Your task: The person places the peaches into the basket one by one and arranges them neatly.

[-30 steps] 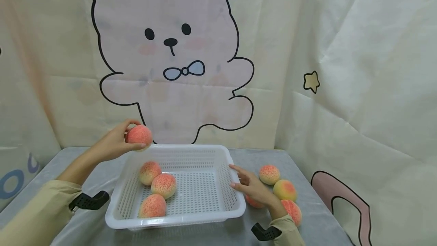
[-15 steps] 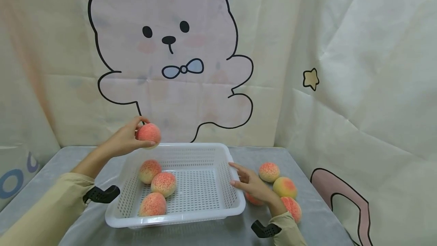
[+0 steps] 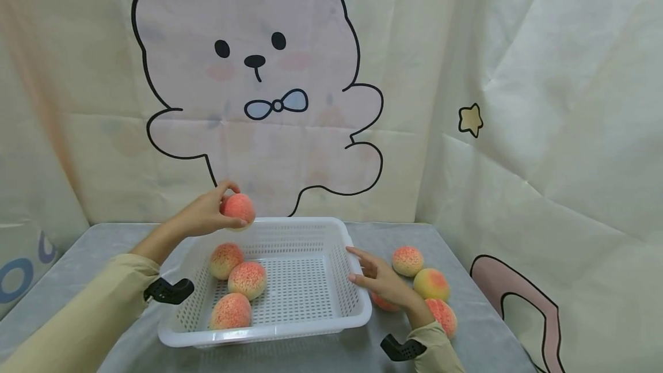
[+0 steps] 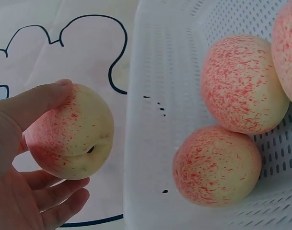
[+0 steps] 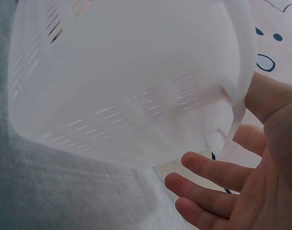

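Holding one peach (image 3: 239, 208) in our left hand (image 3: 204, 217), fingers and thumb wrapped round it, we have it above the far left corner of the white basket (image 3: 269, 335).

Change noted: against the pictures of a second and half a second ago, the left hand has carried its peach rightward, from outside the left rim to over the far rim; the basket and the right hand have not visibly shifted. We judge this to mean the peach is close to being set in with the others, though it is not yet released.

Left wrist view: the held peach (image 4: 71, 134) sits in the palm, thumb (image 4: 38, 100) across its top, beside the basket wall (image 4: 150, 143).

Items in the basket: three peaches (image 3: 247, 280), clustered at the left side, touching or nearly touching one another.

Right hand (image 3: 380, 282): relaxed, fingers straight, holding nothing, against or just beside the basket's right wall; the right wrist view shows the fingers (image 5: 213, 175) spread below the rim (image 5: 239, 72), and we cannot tell whether they press on it.

Items on the grey table (image 3: 103, 246), right of the basket: four peaches (image 3: 431, 285), one mostly hidden under the right hand.

Backdrop: cloth with a rabbit drawing (image 3: 259, 62) and a small star (image 3: 470, 120).
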Demonstrator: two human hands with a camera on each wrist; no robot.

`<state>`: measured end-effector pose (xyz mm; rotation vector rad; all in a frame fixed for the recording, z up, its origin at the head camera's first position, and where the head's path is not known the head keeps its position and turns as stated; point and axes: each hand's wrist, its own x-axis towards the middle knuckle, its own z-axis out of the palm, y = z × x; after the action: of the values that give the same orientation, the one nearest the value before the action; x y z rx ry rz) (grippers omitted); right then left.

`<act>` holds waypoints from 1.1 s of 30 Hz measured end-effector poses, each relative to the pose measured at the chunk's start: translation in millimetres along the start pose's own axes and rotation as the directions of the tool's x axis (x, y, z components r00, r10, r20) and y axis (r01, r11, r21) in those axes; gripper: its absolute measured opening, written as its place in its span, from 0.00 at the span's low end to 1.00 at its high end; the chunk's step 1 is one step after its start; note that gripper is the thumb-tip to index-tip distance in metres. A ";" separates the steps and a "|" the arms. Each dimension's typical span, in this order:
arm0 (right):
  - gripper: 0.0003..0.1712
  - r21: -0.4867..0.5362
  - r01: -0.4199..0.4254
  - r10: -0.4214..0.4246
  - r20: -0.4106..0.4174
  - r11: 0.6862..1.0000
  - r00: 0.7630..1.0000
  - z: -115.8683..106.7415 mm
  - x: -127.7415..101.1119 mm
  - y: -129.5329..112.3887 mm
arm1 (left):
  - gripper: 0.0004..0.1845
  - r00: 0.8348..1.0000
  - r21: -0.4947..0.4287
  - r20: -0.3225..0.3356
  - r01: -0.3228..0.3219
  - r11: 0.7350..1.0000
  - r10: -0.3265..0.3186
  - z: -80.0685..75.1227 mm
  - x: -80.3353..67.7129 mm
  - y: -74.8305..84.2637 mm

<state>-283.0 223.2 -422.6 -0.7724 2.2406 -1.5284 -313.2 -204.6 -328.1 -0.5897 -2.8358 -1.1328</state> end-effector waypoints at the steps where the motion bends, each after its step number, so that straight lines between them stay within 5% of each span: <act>1: 0.41 0.003 0.000 0.000 0.001 1.000 1.000 -0.1 0.0 0.1 | 0.37 1.000 -0.008 0.010 -0.002 1.000 0.002 1.5 1.1 0.1; 17: 0.40 -0.006 0.003 -0.003 -0.002 1.000 1.000 0.3 -0.9 3.6 | 0.32 0.993 -0.011 0.120 0.009 1.000 -0.008 33.3 14.7 2.9; 33: 0.40 -0.003 0.010 -0.010 -0.001 1.000 1.000 0.2 -1.1 2.7 | 0.36 0.986 0.129 0.138 0.073 0.989 -0.091 54.4 13.7 10.9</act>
<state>-282.7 224.5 -425.2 -0.7854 2.2432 -1.5308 -316.1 -156.3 -358.5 -0.5725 -3.0517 -0.9527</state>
